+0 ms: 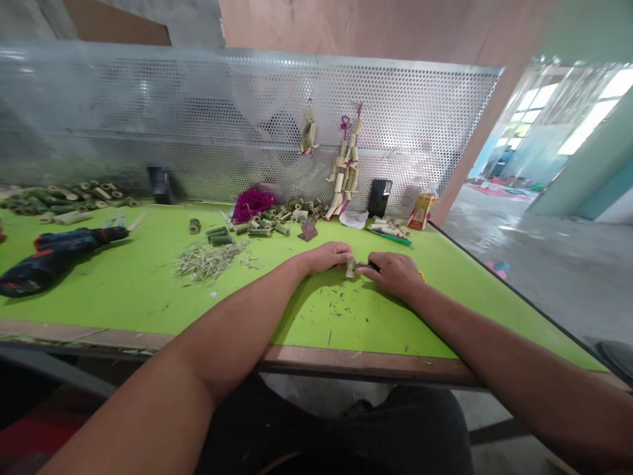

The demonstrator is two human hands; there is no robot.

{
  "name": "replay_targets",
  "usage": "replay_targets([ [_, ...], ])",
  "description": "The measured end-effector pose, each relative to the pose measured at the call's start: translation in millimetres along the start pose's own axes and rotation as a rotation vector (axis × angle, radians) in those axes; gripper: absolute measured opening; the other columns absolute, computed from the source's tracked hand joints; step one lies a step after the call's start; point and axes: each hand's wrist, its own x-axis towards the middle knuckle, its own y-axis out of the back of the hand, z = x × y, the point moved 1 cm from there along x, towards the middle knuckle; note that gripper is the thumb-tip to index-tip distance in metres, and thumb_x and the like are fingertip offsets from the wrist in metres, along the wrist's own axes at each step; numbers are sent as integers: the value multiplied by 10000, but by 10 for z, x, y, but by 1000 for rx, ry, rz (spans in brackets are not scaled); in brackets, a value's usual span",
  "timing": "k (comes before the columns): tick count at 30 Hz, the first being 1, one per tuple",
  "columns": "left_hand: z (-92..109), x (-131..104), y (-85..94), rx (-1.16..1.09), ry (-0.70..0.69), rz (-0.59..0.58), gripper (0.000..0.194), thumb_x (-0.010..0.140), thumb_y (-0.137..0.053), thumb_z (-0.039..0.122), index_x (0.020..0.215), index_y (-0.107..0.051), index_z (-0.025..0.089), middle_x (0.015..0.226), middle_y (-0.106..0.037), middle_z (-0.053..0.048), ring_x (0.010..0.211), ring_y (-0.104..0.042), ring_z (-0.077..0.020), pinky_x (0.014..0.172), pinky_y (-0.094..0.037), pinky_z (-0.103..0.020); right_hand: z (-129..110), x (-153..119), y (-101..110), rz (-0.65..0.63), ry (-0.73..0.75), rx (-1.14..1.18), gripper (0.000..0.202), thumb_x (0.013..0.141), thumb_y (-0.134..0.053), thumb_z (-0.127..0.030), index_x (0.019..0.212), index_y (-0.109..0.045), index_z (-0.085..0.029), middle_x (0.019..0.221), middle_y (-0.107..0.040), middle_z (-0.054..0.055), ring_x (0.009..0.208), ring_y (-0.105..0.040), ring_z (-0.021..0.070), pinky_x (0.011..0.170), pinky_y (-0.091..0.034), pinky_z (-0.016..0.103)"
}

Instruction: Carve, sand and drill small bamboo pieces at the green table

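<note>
My left hand [329, 258] is closed on a short pale piece of bamboo [351, 269], its fingers at the top and the lower end showing just above the table. Right beside it, my right hand [396, 272] is wrapped round a small knife [372, 266] with a dark handle. Its short blade points left at the bamboo; whether the two touch I cannot tell. Small dark shavings [341, 305] lie scattered on the green table [198, 316] below both hands.
Pale bamboo strips [210, 260], green bamboo pieces [262, 227] and purple string [253, 203] lie left of my hands. A power drill [54, 258] rests at far left. Bamboo strings [346, 161] hang on the perforated metal panel [222, 119]. A phone [380, 196] and bottle [422, 208] stand behind.
</note>
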Motion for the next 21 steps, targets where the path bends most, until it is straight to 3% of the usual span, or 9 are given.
replay_targets([
  [4, 0, 0, -2, -20, -29, -9, 294, 862, -521, 421, 845, -587, 135, 672, -481, 29, 618, -405, -91, 590, -310, -218, -23, 20, -19, 6, 57, 45, 501, 987, -263, -516, 873, -649, -218, 796, -672, 52, 698, -545, 171, 604, -209, 295],
  [10, 24, -4, -26, -47, -44, -37, 313, 866, -516, 441, 844, -592, 139, 700, -517, 20, 630, -426, -91, 615, -330, -220, -32, 69, -26, 63, 56, 70, 490, 993, -258, -495, 826, -619, -209, 820, -662, 52, 738, -553, 170, 601, -228, 293],
  [21, 72, -14, -29, -65, 21, -15, 350, 833, -552, 483, 796, -592, 137, 688, -542, 11, 619, -434, -94, 600, -333, -226, -42, 64, -12, -14, 34, 47, 487, 977, -273, -534, 843, -630, -231, 779, -668, 30, 651, -530, 160, 553, -197, 288],
])
